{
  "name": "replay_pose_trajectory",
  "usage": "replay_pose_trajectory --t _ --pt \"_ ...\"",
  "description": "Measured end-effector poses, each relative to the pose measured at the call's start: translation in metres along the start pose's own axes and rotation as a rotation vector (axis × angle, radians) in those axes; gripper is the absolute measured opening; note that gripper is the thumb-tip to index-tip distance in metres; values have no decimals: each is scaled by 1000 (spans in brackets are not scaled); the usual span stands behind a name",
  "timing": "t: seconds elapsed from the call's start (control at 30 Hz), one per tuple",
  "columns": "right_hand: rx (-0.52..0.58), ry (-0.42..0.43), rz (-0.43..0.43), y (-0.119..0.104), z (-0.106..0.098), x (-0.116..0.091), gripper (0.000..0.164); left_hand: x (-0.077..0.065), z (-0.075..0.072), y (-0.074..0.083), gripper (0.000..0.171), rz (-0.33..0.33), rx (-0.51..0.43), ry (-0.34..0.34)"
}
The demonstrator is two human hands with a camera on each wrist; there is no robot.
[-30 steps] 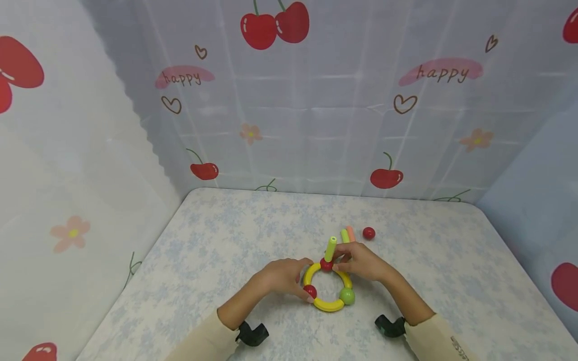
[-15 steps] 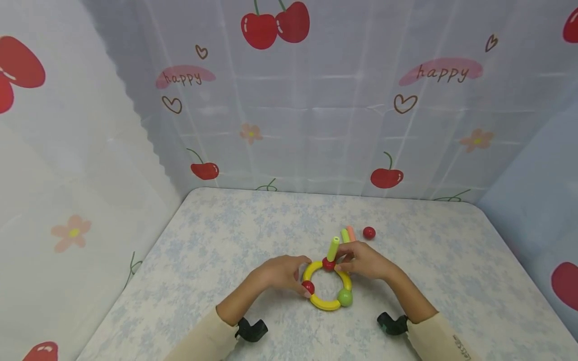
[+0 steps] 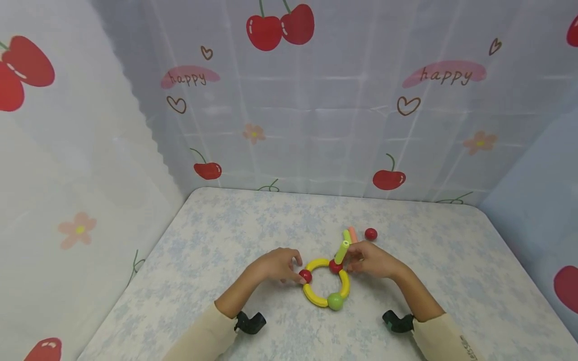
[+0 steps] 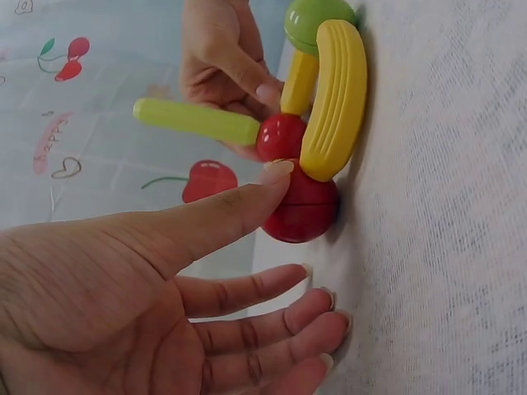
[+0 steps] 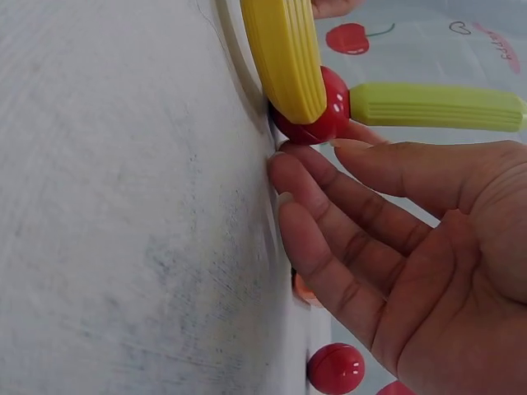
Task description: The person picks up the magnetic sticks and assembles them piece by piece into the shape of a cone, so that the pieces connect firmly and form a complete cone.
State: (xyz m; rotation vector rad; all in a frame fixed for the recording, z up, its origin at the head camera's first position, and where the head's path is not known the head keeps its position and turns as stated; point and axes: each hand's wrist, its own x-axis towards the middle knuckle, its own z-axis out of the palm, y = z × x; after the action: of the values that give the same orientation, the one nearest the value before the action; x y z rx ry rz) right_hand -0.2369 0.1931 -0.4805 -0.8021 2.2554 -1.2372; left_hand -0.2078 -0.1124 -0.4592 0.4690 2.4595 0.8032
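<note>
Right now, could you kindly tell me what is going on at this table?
Someone is handling a yellow toy ring on the table, its curved pieces meeting at a left red ball, a far red ball and a green ball. The left hand touches the left red ball with its thumb; the right hand is at the far one, contact unclear. A light-green stick sticks up from that ball. Behind lies a loose red ball.

White tabletop (image 3: 253,215), blue blotchy print. Yellow ring (image 3: 314,298) with red balls (image 3: 305,276), green ball (image 3: 335,301) lies midway between side edges. Toward far edge: lime stick (image 3: 346,235), orange stick (image 3: 352,233), loose red ball (image 3: 371,234).
</note>
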Motion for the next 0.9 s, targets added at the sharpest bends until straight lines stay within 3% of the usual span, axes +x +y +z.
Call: replay_pose_trajectory --t 0.27,0.53,0.9 --pt "46 -33 -3 2 -5 -3 24 6 -2 -10 17 62 -32 39" --pt "112 -64 -7 -1 -6 -4 27 12 -2 -17 23 69 -63 49" --pt "104 -122 -30 1 -7 -7 24 15 3 -18 27 93 -87 93"
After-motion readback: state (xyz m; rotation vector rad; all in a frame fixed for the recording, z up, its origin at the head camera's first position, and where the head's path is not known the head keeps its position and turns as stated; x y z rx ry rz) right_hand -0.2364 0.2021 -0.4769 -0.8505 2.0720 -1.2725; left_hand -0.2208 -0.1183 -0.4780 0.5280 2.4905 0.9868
